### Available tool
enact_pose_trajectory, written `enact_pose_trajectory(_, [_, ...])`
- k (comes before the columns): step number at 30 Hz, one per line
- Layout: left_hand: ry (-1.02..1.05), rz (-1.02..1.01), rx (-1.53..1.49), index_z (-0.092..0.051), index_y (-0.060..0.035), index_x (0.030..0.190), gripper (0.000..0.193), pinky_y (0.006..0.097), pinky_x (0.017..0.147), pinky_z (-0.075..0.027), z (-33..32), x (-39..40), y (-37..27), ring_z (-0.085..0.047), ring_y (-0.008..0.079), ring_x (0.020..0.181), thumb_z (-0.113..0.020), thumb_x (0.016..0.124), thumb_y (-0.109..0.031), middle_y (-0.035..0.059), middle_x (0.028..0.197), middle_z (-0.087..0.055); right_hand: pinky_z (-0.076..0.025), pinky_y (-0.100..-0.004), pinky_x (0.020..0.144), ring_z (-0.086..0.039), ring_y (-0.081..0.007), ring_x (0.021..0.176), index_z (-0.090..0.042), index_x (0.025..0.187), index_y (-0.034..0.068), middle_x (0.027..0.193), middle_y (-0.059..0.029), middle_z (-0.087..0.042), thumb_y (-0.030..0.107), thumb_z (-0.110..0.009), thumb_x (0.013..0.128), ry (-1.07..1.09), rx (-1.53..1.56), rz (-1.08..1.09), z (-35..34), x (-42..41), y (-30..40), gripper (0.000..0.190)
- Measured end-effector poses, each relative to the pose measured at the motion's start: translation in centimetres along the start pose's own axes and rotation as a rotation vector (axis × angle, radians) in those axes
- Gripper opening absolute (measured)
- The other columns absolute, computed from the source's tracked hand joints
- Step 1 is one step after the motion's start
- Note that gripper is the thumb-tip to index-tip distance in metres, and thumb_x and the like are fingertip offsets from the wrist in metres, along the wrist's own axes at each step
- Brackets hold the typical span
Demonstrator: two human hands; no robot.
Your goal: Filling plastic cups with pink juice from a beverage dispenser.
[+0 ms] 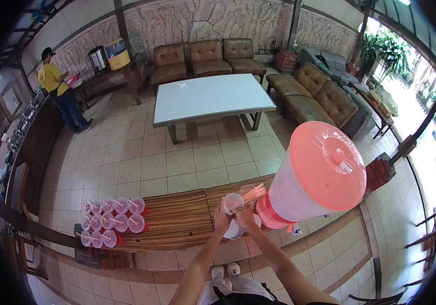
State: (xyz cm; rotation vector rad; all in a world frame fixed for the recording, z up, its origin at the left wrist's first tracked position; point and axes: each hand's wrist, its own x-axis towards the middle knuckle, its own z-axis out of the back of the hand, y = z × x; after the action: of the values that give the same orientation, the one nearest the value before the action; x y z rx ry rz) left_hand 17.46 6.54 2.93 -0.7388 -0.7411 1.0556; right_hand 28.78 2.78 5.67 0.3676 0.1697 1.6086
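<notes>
Both hands are together over the wood-grain counter (176,213), at a clear plastic cup (233,201). My left hand (222,219) grips the cup's left side. On the right, my right hand (244,218) has its fingers at the near rim; whether they grip it is hard to tell. Pale round plastic pieces (233,231), perhaps cups or lids, lie partly hidden below my hands. Just behind are pink straws (255,191) at a clear container (245,189). A large drink dispenser (279,198) with a pink lid (326,164) and a tap (296,230) stands right of my hands.
Several lidded cups with straws (107,220) stand in rows at the counter's left end. Beyond are a white table (214,97), brown padded seats (206,57) and a brown sofa (313,99). A person in a yellow shirt (53,79) stands far left.
</notes>
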Motion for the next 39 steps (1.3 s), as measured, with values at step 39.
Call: enact_pose_trajectory(39, [0.089, -0.268, -0.227, -0.022, -0.0007, 0.127, 0.093, 0.0399, 0.093, -0.032, 2.2, -7.6, -8.3, -0.036, 0.0334, 0.113, -0.076, 0.052, -0.008, 0.0179, 0.124, -0.035, -0.018, -0.0484, 0.094, -0.055, -0.0099, 0.083, -0.061, 0.079, 0.018, 0.089, 0.0084, -0.058, 0.012, -0.062, 0.066, -0.52, 0.104, 0.123, 9.4, -12.4, 2.4, 0.015])
